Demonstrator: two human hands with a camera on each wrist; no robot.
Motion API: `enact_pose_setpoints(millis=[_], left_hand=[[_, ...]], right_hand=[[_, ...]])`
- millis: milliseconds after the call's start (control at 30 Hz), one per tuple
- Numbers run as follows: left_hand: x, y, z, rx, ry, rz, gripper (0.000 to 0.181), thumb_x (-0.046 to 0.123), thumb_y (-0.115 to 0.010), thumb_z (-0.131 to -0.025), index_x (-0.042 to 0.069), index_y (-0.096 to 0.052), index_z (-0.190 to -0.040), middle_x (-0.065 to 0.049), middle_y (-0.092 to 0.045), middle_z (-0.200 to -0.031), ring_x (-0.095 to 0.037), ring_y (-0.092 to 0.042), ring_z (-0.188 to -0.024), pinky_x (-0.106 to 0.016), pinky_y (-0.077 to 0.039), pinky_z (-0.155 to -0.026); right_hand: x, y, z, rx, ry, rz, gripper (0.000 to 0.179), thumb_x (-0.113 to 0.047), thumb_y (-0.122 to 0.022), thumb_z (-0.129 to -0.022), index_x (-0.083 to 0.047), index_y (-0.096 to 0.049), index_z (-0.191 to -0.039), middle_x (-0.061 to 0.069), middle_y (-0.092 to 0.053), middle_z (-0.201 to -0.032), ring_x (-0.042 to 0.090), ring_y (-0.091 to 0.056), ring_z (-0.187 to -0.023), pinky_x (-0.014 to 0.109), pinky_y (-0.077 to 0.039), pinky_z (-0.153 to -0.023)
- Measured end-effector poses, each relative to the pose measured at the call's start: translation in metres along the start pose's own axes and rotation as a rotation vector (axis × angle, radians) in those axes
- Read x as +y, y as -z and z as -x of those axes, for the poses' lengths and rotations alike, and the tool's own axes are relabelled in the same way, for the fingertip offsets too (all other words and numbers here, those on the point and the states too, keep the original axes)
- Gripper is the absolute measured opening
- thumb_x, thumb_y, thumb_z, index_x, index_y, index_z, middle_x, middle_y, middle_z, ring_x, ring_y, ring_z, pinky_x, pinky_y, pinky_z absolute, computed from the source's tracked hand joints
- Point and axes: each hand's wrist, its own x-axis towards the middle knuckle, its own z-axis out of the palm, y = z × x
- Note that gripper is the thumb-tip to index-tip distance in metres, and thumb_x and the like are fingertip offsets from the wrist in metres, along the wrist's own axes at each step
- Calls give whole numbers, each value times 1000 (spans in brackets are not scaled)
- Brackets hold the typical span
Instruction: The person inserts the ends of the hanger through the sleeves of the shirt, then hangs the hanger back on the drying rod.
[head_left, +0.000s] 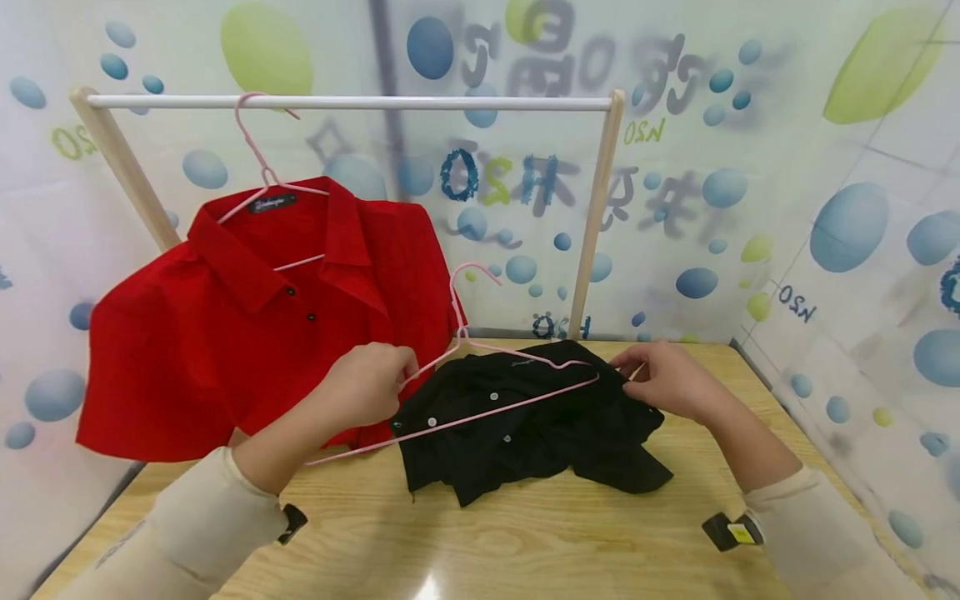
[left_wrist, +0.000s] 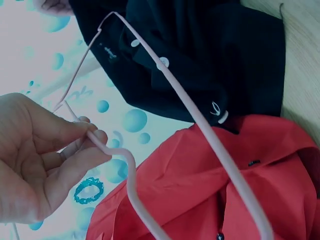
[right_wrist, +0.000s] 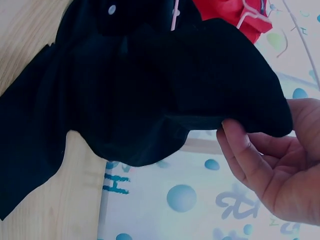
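Note:
My left hand [head_left: 367,385] pinches a pink hanger [head_left: 480,413] by its left shoulder, between thumb and fingers in the left wrist view. The hanger's hook points up, and its right end overlaps the upper right of a black shirt [head_left: 525,450]. This shirt has white buttons; its collar side is raised and its lower part spreads over the table. My right hand [head_left: 667,382] holds the shirt's upper right edge, with the thumb partly hidden behind the cloth in the right wrist view [right_wrist: 272,165].
A red shirt [head_left: 172,350] hangs on another pink hanger [head_left: 251,137] at the left of a white rail [head_left: 450,103] with wooden posts [head_left: 597,212]. The wooden table [head_left: 510,542] meets a patterned curtain [head_left: 675,208] at the back and right.

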Motion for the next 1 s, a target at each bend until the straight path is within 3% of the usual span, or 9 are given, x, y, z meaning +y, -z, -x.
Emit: enact_pose_setpoints(millis=[233, 433, 800, 1000], left_hand=[[1, -1, -4, 24, -66, 93, 19, -1, -74, -74, 8, -67, -89, 4, -54, -65, -17, -48, -59, -26, -46, -55], [4, -1, -9, 76, -151, 119, 17, -2, -72, -75, 7, -68, -88, 4, -56, -67, -15, -49, -61, -27, -48, -58], [17, -8, -15, 74, -108, 126, 11, 1, -70, -83, 7, -69, -92, 4, -59, -70, -15, -52, -64, -29, -49, -63], [26, -11, -20, 86, -131, 96, 12, 0, -71, -82, 8, -67, -90, 3, -59, -72, -15, -52, -65, -28, -49, -63]], right_hand=[[-14, -5, 3, 24, 44, -12, 31, -4, -65, -88, 5, -63, -118, 10, -67, -100, 22, -63, -85, 39, -55, -72], [-28, -13, 4, 32, 103, -12, 31, -2, -64, -88, 5, -63, -118, 9, -66, -99, 21, -62, -85, 37, -54, -72], [-49, -27, 7, 87, 168, 28, 31, 1, -65, -87, 5, -63, -118, 15, -66, -103, 20, -63, -84, 39, -55, -74], [-53, -33, 9, 96, 205, 51, 30, 2, -67, -86, 4, -64, -116, 13, -66, -102, 19, -63, -83, 38, -56, -75]])
